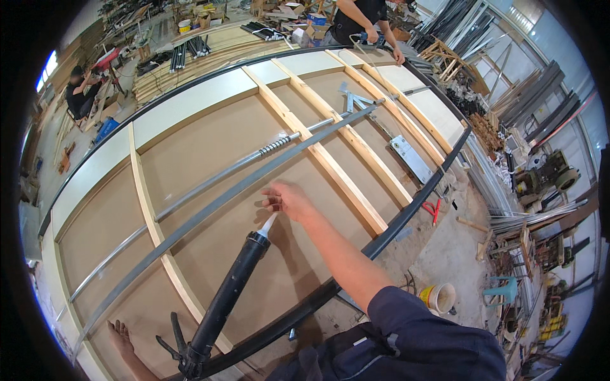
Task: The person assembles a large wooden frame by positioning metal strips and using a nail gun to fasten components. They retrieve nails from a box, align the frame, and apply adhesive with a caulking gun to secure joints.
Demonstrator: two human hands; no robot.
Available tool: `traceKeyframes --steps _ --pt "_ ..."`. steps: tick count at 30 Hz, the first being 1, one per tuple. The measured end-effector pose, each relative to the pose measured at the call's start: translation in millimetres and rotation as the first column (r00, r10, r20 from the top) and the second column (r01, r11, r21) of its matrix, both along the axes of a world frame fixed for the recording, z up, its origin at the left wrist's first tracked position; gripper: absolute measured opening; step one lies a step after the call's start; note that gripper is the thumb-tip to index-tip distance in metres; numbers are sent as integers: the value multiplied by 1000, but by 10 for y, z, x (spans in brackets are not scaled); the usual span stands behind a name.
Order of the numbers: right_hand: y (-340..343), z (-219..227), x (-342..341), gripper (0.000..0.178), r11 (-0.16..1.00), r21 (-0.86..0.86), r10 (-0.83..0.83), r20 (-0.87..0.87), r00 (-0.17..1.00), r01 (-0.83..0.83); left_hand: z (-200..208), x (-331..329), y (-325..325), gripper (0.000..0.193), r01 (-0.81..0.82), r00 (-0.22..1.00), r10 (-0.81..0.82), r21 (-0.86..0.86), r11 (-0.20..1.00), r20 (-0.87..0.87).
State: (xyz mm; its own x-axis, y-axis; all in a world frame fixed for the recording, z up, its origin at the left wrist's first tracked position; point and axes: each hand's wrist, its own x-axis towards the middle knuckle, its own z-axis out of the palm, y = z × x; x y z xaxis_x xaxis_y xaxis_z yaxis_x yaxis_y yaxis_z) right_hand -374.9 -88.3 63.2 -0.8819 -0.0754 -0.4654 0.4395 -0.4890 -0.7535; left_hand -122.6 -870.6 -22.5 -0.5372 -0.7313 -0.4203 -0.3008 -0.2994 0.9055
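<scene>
A black caulking gun (232, 286) with a pale nozzle (270, 223) lies slanted over the near edge of a large framed panel (210, 140). My right hand (287, 200) is right by the nozzle tip, its fingers loosely bent and apart; whether it touches the tip I cannot tell. Low at the left, my left hand (121, 336) is over the panel with fingers spread and nothing in it. Pale wooden slats (318, 152) cross the panel. A grey metal bar (222, 204) and a thinner rod with a spring (278, 145) run across them.
Black trim (305, 309) edges the panel. A metal lock box (410, 159) sits at its right. At the far edge a person (362, 22) holds a power tool; another person (82, 95) sits at left. Red-handled pliers (435, 211), a bucket (438, 297) and a teal stool (502, 290) are at right.
</scene>
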Motion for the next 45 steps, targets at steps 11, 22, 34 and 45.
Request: traceKeyframes --steps 11,22,34,45 --pt "-368 -85 -227 29 998 -50 45 -13 999 -46 -364 -309 -566 73 258 936 -256 -25 966 -243" --pt "-465 -131 -386 21 997 39 -62 -112 992 67 -250 -745 -380 50 -18 945 45 87 996 -324" --pt "-572 66 -945 19 994 83 -64 -135 989 75 -290 -884 -523 45 146 922 -95 110 983 -375" --pt "-372 -84 -1057 17 979 109 -158 -131 979 172 -276 -941 -121 45 116 915 -49 146 982 -399"
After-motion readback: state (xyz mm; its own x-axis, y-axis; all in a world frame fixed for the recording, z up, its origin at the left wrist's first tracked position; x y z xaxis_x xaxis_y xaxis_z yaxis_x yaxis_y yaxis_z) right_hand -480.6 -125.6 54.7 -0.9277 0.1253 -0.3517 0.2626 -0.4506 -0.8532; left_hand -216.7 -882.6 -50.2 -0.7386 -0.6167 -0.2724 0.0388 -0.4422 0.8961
